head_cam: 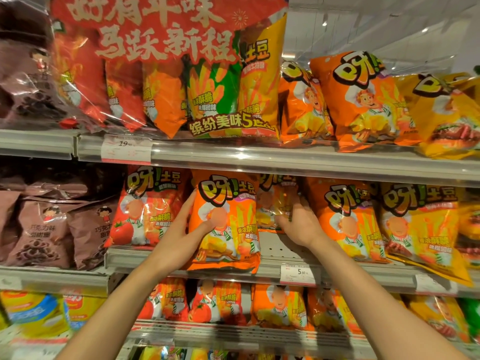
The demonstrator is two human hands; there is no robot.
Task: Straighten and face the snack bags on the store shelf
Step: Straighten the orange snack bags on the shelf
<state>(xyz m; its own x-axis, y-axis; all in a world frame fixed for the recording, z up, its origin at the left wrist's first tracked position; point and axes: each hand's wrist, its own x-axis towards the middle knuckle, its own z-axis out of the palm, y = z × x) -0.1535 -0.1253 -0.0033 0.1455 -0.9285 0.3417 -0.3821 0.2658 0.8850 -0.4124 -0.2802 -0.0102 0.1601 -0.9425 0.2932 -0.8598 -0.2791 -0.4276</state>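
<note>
At centre, left hand [191,229] grasps the glossy orange snack bag [226,222]; at three o'clock, right hand [296,222] pinches a recessed orange bag [272,203].

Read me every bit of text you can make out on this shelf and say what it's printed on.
"好有年味 马跃新程": red banner.
"缤纷美味5": multipack under it.
"呀!土豆", "香浓酥脆": orange bag held by left hand.
"19": upper price tag.
"5.90": lower price tag.
"巧克力味": brown bag.
Finer print: blurred.
</note>
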